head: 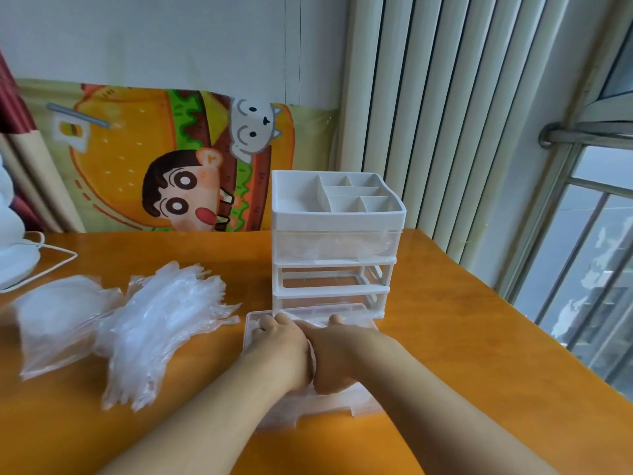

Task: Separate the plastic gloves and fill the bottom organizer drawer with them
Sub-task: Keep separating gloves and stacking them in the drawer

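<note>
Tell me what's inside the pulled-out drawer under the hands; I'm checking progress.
Both hands, left hand and right hand, press down into the clear drawer. Some crumpled clear plastic shows between the fingers; how much lies beneath is covered.

Probably a home: cartoon cloth (178, 159), orange table (462, 337), window blinds (445, 114).

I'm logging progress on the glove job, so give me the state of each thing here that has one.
Organizer: upright, two lower slots empty.
Top drawer: shut, gloves inside.
Removed drawer: out on the table, both hands in it.
Glove pile: loose on the table.
Left hand: pressing down.
Right hand: pressing down.
</note>
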Tool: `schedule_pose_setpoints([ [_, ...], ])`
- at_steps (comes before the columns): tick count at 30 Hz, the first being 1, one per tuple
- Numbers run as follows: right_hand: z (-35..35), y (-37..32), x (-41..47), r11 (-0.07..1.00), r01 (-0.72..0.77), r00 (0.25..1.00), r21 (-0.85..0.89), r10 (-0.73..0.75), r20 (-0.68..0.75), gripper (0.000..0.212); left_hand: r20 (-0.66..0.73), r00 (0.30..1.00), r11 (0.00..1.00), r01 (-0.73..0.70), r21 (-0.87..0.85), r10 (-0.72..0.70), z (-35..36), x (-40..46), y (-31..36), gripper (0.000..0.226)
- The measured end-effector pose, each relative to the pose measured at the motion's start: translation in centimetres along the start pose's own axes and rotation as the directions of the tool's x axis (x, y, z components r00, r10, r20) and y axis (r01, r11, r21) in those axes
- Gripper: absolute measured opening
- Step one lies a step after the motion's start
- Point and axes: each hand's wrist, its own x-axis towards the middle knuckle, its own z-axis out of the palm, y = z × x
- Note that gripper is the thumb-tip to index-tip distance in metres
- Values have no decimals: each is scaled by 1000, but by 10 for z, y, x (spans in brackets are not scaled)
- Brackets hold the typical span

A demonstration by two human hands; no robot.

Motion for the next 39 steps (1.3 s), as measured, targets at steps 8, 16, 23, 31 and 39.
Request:
schedule_pose_setpoints([
  [8,13,22,-15,969,-24,987,245,62,-149,94,-54,998,979,27,-200,-38,15,2,1,97],
  [16,10,19,-17,992,-44,941,116,80,-327,67,-26,999,966,27,-257,-34,9,-5,-2,103],
  [23,7,13,-22,994,-65,941,88,91,-325,53,-1,998,945,-56,-321,59,-17,-19,-13,84],
  [31,2,-5,-46,980,-57,720,192,173,-672,51,-635,769,889,-340,-308,74,-56,-53,-96,39],
  [39,-3,-59,-25,956,153,544,251,131,-829,33,-637,770,996,31,89,33,-29,-34,-175,37],
])
